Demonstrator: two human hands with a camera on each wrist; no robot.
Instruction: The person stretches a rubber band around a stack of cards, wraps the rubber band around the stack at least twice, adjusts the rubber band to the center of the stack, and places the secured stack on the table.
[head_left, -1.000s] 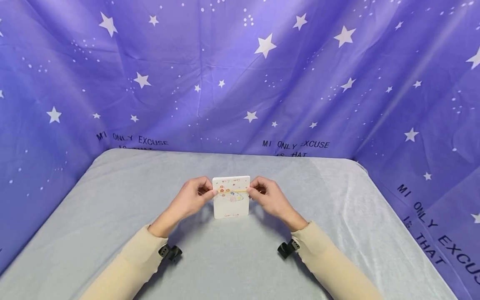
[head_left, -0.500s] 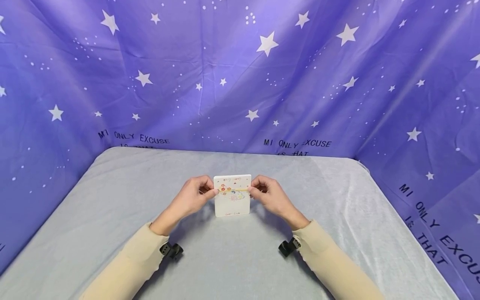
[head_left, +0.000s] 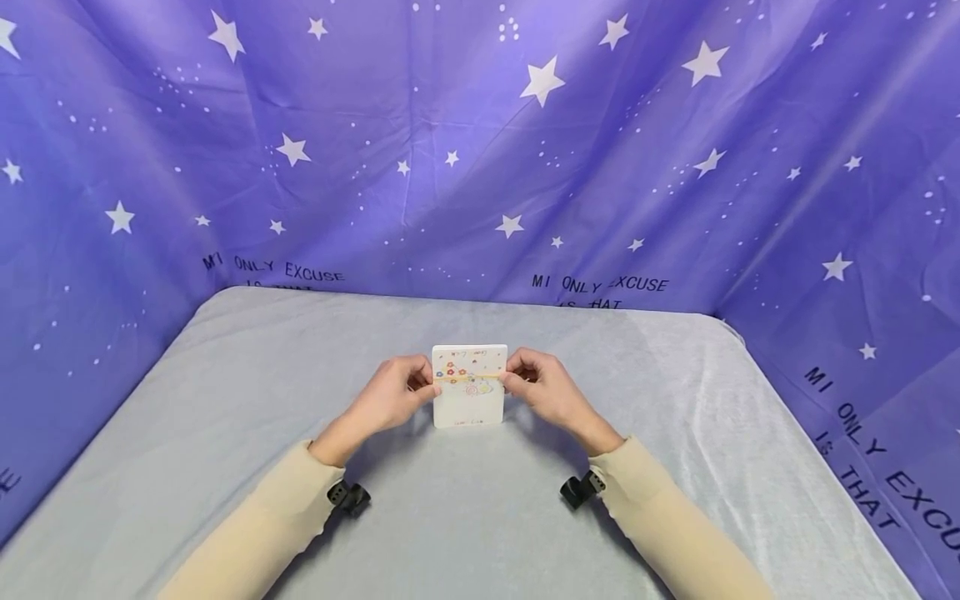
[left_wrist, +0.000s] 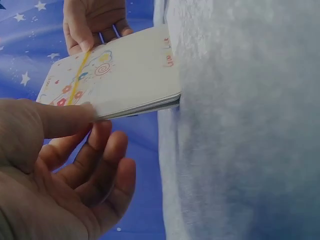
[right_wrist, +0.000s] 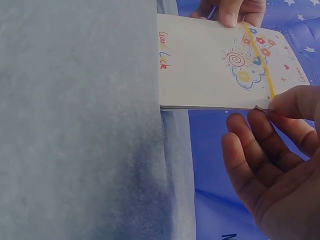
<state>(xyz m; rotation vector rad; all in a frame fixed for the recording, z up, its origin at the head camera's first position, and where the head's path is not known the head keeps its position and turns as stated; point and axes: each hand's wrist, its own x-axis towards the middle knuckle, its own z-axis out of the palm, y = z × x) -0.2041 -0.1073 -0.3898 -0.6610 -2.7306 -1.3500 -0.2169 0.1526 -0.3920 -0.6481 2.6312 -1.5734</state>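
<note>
A small white notebook with doodled flowers, a sun and "Good Luck" lettering stands upright on the cloth, its lower edge on the surface. Around its upper part runs a thin yellow elastic band. My left hand pinches the notebook's left edge, thumb on the front just below the band. On the opposite edge, my right hand pinches with its thumb at the band's end. Layered pages show along the edge in the left wrist view, beside the left thumb. The notebook's back is hidden.
A grey cloth covers the table. Purple curtains with white stars hang behind it and at both sides. A small black camera sits on my left wrist, another black camera on my right.
My left thumb has slid slightly down off the band, uncovering a blue flower by the left edge. The whole head view has shifted slightly; the notebook stays upright between both hands.
</note>
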